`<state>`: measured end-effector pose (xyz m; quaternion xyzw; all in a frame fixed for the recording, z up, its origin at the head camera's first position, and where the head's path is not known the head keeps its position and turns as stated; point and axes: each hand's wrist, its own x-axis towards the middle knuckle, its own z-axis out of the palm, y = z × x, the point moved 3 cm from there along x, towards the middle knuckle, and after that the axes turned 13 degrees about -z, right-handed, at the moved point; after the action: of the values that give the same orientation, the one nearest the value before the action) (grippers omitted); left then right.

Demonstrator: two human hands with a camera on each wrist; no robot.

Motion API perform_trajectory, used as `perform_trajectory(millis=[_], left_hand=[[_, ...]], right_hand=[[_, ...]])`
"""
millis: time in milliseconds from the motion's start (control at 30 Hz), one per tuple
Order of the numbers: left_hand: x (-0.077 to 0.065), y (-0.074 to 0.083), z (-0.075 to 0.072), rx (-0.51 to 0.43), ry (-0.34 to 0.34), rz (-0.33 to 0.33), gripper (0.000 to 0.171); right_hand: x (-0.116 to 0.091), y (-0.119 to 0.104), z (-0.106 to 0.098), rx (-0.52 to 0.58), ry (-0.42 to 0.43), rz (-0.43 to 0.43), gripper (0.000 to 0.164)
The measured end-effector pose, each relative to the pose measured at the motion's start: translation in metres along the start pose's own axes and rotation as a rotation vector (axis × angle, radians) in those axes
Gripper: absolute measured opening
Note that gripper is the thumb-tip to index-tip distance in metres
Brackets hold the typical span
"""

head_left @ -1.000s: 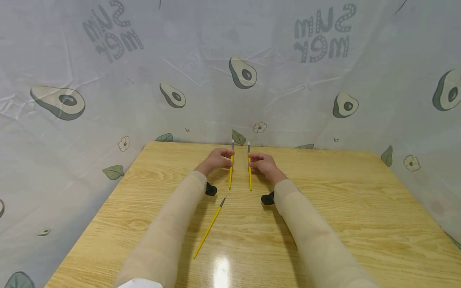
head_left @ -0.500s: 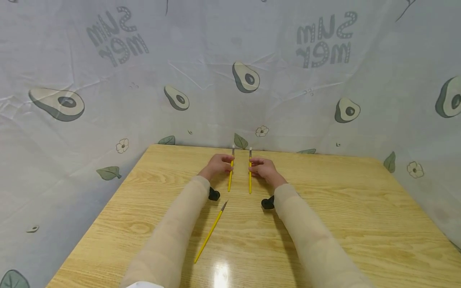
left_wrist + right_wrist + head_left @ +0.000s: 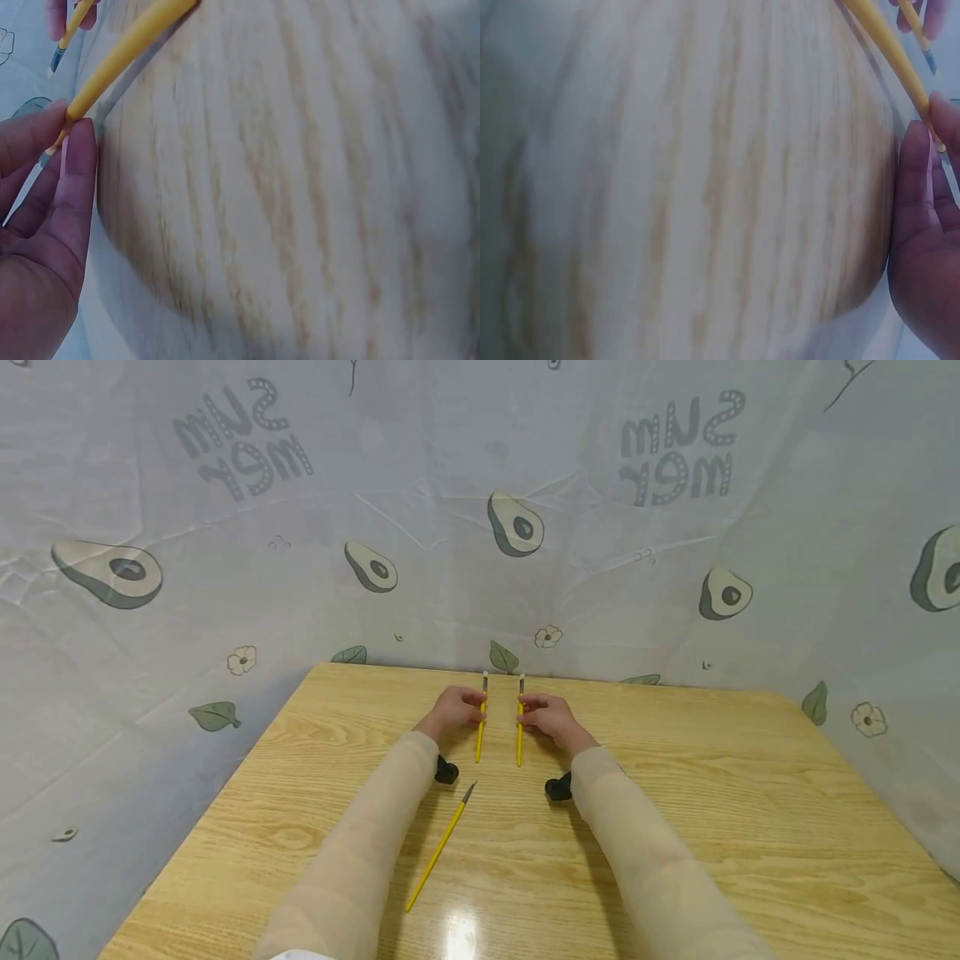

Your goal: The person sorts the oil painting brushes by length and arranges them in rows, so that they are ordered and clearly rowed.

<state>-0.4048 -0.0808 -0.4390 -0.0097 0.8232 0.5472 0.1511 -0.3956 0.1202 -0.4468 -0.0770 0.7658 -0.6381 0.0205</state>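
Observation:
Two yellow paintbrushes stand side by side near the table's far edge, bristle ends pointing away. My left hand (image 3: 459,708) pinches the left paintbrush (image 3: 480,742) between thumb and fingertips. Opposite it, my right hand (image 3: 550,716) pinches the right paintbrush (image 3: 520,745) the same way. A narrow gap separates the two, which run nearly parallel. In the left wrist view the thumb and finger (image 3: 79,150) meet on the yellow handle (image 3: 124,56). The right wrist view shows a like pinch on its handle (image 3: 891,49). A third paintbrush (image 3: 438,852), with a pointed tip, lies slanted nearer me.
The wooden table (image 3: 712,827) reaches back to a grey curtain (image 3: 435,468) printed with avocados. Black wrist mounts (image 3: 447,771) stick out under the sleeves. The third brush lies beside my left forearm (image 3: 352,852).
Both hands keep their pinch on the paintbrushes and hold nearly the same place on the table. The whole head view has shifted slightly, so things appear a little lower.

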Motion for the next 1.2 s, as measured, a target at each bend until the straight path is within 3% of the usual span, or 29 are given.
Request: perform_trajectory(millis=[1200], left_hand=[[0.0013, -0.0098, 0.0048, -0.044, 0.007, -0.017, 0.037]], right_hand=[[-0.0036, -0.0012, 0.0069, -0.105, 0.010, -0.030, 0.040]])
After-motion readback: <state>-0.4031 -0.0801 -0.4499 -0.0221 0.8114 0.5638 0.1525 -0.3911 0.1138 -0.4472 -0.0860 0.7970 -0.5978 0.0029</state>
